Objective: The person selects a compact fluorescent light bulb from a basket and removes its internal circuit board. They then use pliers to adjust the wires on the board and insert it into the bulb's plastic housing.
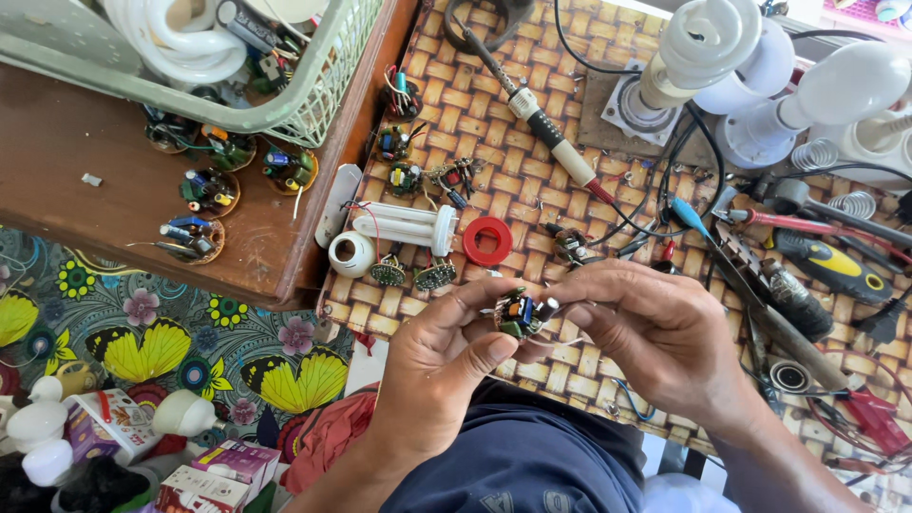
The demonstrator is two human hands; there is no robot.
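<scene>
left hand, right hand – both pinching one circuit board; one red tape ring nearby.

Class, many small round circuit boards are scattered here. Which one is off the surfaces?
The small round green circuit board pinched between left hand and right hand; others lie flat.

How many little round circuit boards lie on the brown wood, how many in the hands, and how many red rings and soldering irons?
Circuit boards on the wood: 5
Circuit board in the fingers: 1
Red ring: 1
Soldering iron: 1
Total: 8
</scene>
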